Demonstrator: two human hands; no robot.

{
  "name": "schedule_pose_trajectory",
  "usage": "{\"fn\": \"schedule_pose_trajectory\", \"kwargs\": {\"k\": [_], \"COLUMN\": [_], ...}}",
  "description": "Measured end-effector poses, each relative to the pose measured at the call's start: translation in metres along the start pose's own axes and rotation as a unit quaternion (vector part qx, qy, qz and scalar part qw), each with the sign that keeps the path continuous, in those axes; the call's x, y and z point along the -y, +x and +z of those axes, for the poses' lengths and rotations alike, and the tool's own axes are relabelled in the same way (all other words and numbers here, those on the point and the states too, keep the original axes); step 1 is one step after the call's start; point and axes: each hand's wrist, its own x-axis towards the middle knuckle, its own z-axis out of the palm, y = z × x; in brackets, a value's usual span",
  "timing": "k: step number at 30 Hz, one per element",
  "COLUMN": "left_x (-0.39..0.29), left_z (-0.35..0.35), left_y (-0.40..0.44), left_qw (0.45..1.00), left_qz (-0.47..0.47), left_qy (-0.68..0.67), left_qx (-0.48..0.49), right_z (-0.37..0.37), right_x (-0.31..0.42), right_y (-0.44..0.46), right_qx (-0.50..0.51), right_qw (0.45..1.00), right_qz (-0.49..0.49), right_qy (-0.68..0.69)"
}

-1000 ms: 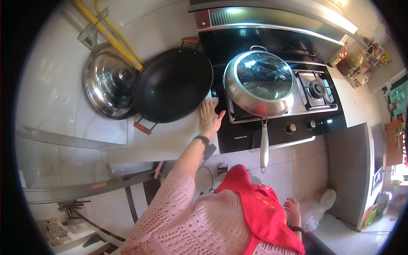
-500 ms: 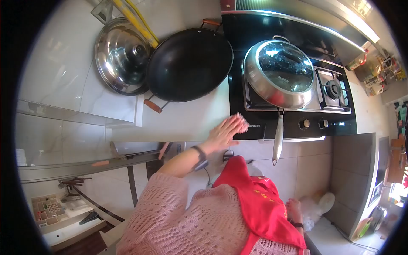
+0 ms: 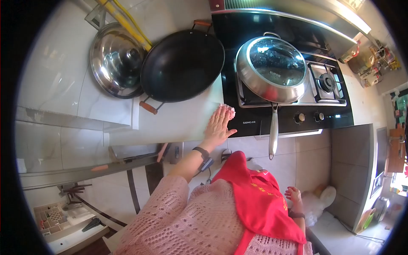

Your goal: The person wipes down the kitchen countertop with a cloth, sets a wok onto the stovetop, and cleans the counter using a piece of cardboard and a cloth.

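Note:
My left hand (image 3: pixel 218 126) presses down on a pink-and-white cloth (image 3: pixel 230 111) on the white countertop (image 3: pixel 182 121), right beside the left edge of the black gas stove (image 3: pixel 250 121). Most of the cloth lies under my fingers. My right hand (image 3: pixel 293 194) hangs low at the side of the red apron (image 3: pixel 259 197), empty, its fingers loosely bent and apart. On the left burner sits a steel frying pan (image 3: pixel 272 91) under a glass lid (image 3: pixel 278 63), its handle (image 3: pixel 273 134) pointing toward me.
A black wok (image 3: pixel 182 66) with wooden handles stands on the counter left of the stove. Behind it a steel lid (image 3: pixel 114 61) leans near yellow pipes (image 3: pixel 127 21). The right burner (image 3: pixel 327 83) is uncovered. A white bag (image 3: pixel 314 206) is on the floor.
My left hand has slid the cloth leftward and up, off the stove's front edge onto the countertop. My right hand has risen slightly and shows more of its fingers. The view has shifted slightly.

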Motion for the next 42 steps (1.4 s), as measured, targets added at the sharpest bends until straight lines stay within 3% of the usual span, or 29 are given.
{"fn": "schedule_pose_trajectory", "kwargs": {"k": [2,6,10,16,20,25,29,35,38,40,41,42], "left_x": [-0.002,0.008,0.018,-0.002,-0.03,-0.074,-0.085,-0.086,-0.084,-0.077,-0.074,-0.066], "left_z": [-0.001,-0.025,-0.038,-0.019,0.005,0.014,0.023,0.025,0.031,0.041,0.046,0.056], "left_y": [-0.008,-0.039,-0.049,-0.035,-0.009,0.023,0.033,0.033,0.032,0.03,0.026,0.024], "left_qw": [0.999,0.989,0.98,0.983,0.979,0.963,0.939,0.931,0.943,0.964,0.971,0.967], "left_qz": [0.033,0.097,0.133,0.16,0.191,0.232,0.264,0.263,0.254,0.245,0.234,0.25], "left_qy": [0.002,0.002,0.053,0.049,0.034,0.092,0.19,0.223,0.178,0.053,-0.008,-0.029], "left_qx": [0.023,0.116,0.137,0.081,0.058,0.104,0.113,0.117,0.116,0.091,0.055,0.051], "right_z": [-0.007,-0.015,-0.015,0.006,0.01,0.008,0.002,0.007,0.01,0.009,0.011,0.012], "right_x": [-0.027,-0.04,-0.038,-0.017,-0.04,-0.088,-0.115,-0.112,-0.103,-0.095,-0.09,-0.093], "right_y": [0.007,-0.009,-0.001,-0.018,-0.025,-0.041,-0.054,-0.065,-0.06,-0.05,-0.054,-0.048], "right_qx": [0.004,-0.014,-0.032,-0.054,-0.044,-0.075,-0.087,-0.088,-0.086,-0.064,-0.086,-0.077], "right_qw": [0.999,0.999,0.998,0.996,0.996,0.989,0.985,0.985,0.984,0.985,0.989,0.989], "right_qz": [0.046,0.032,0.026,-0.035,-0.008,0.059,0.072,0.059,0.049,0.021,-0.094,-0.121], "right_qy": [0.014,0.034,0.05,0.056,0.074,0.117,0.131,0.139,0.145,0.161,0.068,0.028]}}
